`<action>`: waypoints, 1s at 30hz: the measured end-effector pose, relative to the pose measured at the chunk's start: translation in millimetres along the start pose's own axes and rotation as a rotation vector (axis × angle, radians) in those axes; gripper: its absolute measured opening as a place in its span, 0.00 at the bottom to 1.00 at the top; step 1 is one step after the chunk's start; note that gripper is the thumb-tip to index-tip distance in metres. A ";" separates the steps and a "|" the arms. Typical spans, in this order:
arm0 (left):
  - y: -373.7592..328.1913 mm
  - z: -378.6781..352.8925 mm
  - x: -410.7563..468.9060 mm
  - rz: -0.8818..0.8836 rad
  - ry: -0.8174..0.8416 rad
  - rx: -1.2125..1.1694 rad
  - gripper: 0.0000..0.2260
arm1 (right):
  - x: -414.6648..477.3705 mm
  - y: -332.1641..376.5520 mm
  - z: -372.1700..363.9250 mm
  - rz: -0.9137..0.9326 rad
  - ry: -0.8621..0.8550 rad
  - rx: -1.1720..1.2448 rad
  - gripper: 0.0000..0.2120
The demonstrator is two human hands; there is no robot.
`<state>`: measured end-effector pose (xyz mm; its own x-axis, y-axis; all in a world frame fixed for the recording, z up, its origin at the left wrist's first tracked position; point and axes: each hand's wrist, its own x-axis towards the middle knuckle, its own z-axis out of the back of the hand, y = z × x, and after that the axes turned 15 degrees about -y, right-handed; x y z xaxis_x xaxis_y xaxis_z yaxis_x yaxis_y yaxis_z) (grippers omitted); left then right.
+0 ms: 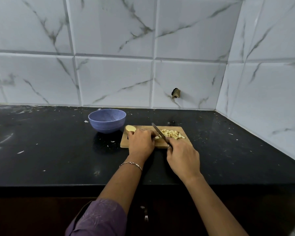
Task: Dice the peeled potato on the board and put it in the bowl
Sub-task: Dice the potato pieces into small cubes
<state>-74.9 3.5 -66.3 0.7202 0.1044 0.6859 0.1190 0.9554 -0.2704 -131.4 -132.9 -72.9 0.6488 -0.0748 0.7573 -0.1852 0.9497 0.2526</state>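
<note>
Nearest, a purple sleeve (99, 217) and a thin bracelet (131, 164) mark the left arm. The right hand (182, 157) is wrapped round the handle of the knife (158, 132), whose blade slants down onto the wooden board (185, 142). The left hand (140, 141) is bent over the potato (131, 129), fingers curled down to pin it, with their tips just beside the blade. That closeness is the main risk, since a slip on the wet cut face could bring the edge onto a fingertip. The diced pieces (170, 133) are heaped close to the board's right edge, so a careless sweep could push some onto the black bench (58, 150). The knife handle and most of the potato are hidden by the hands. Farther off, left of the board, the blue bowl (107, 125) looks empty, though its floor is hard to make out.
</note>
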 end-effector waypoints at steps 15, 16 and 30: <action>1.5 -2.9 1.0 0.093 -0.006 0.067 0.11 | -1.9 3.1 1.7 0.103 0.011 -0.009 0.13; 1.4 -2.7 1.0 0.092 -0.006 0.068 0.11 | -1.2 3.6 1.0 0.109 0.019 -0.017 0.13; 1.5 -1.3 0.1 0.085 -0.023 0.055 0.10 | -1.3 0.7 1.7 0.045 0.000 0.031 0.17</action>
<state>-73.7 4.5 -67.5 0.7099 0.1917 0.6777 0.0195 0.9565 -0.2910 -133.7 -132.6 -72.6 0.6395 -0.0323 0.7681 -0.2371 0.9421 0.2370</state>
